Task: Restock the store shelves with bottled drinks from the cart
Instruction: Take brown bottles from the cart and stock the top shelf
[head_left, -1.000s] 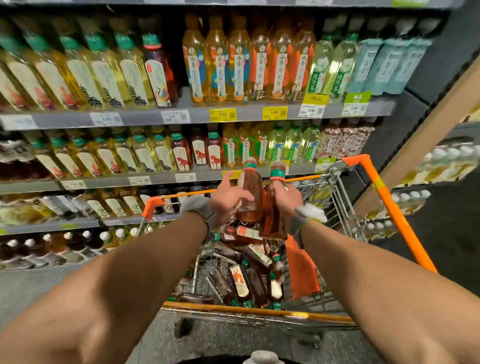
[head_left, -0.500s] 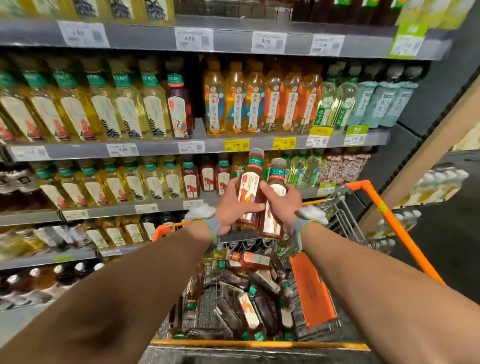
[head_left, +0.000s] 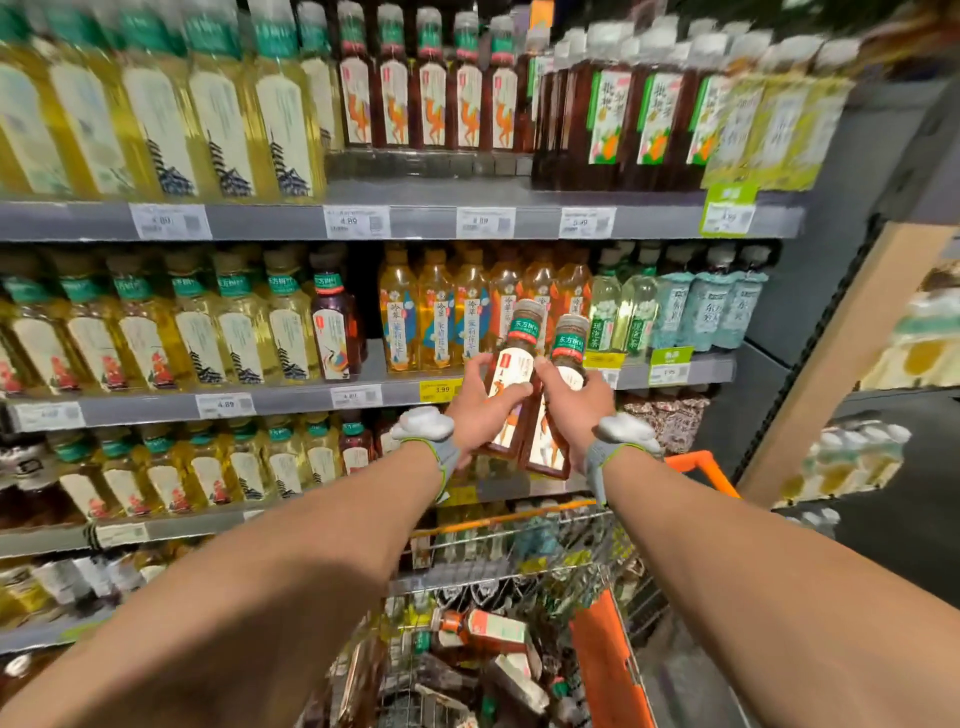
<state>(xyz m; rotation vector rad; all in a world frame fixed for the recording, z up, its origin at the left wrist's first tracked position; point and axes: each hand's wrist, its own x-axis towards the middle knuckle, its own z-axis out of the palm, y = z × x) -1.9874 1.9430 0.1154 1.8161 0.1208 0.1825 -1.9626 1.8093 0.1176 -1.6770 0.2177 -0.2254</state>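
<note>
Two bottles in transit from cart to shelves. The left hand (head_left: 480, 410) wraps its fingers round the label of the left bottle (head_left: 511, 366); the right hand (head_left: 574, 408) grips the right bottle (head_left: 569, 345) the same way. Both bottles are upright, tilted slightly toward 1 o'clock and touching side by side. They are held just right of centre, in front of the second shelf (head_left: 291, 400).

Handling (judged): the bottles are full, capped, dark tea in clear plastic, so moderately heavy for one hand and stiff enough not to buckle. They should survive a knock, though the glossy label may slip. The present hold at mid-body, thumb opposite fingers, suits the lift. A lower hold would steady the base when it is set down on a shelf.

A row (head_left: 431, 88) with what looks like the same label stands on the top shelf at 12 o'clock and is the likely destination. More stock (head_left: 483, 629) lies loose in the cart (head_left: 696, 460) at 5 o'clock.

Change from half a second ago: the bottles have risen from in front of the third shelf to the second. The view has tilted upward, so the top row now fills the upper edge and the cart has dropped toward the bottom. Both grips are unchanged.
</note>
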